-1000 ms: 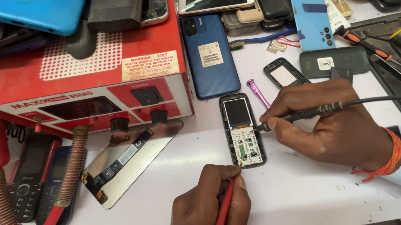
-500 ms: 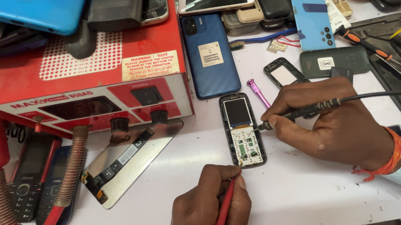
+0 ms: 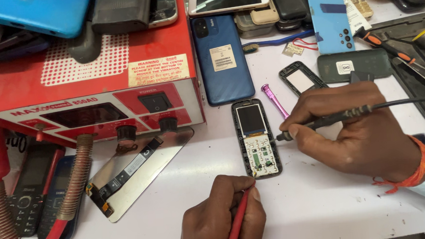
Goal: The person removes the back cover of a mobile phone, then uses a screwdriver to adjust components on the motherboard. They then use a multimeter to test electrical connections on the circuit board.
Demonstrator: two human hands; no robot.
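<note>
A big red box machine (image 3: 92, 87) sits at the top left of the white desk (image 3: 326, 211). Things are piled on top of it: a blue case (image 3: 34, 14) and a dark phone (image 3: 161, 7). Two ribbed hoses (image 3: 76, 177) come out of its front and run down off the bottom edge. Under the hoses lie two old button phones (image 3: 27, 190), partly hidden.

The small open phone (image 3: 256, 137) lies flat in the middle of the desk. Its back cover is off. You can see a little screen at the top and a green and white board with tiny parts below it. The parts are too small to make out.

The right hand (image 3: 356, 130) has its fingers (image 3: 303, 123) closed around a black probe (image 3: 321, 122) with a black wire. The tip sits just beside the right edge of the open phone. I cannot tell if it touches. The left hand (image 3: 223, 217) has its fingers closed around a red probe (image 3: 238, 221), and its tip meets the bottom edge of the board. Most of the red probe is hidden by the hand.

A blue phone (image 3: 222, 57) lies face down above the open phone. A pink tool (image 3: 274, 100) lies between them, partly behind the right hand. A shiny metal plate (image 3: 137, 173) with a dark strip rests at the left. More phones and covers at the top are cut off by the edge.
</note>
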